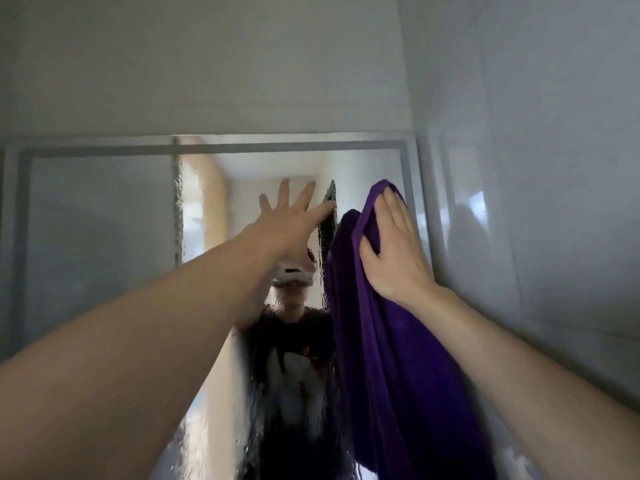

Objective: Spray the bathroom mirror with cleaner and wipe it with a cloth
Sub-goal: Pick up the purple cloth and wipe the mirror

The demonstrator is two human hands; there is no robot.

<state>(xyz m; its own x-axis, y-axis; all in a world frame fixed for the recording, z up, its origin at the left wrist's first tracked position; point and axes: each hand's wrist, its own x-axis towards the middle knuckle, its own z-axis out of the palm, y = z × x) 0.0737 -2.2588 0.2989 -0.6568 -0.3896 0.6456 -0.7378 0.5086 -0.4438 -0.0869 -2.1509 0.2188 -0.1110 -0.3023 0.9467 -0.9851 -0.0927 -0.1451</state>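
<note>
Spraying is being judged done, the mirror running wet; wiping is only being started; the purple cloth is being pressed to its upper right by the flat right hand, the left hand being spread empty alongside.

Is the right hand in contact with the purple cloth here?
Touching. The head view shows the right hand lying flat on the purple cloth, fingers straight, pressing it against the mirror.
</note>
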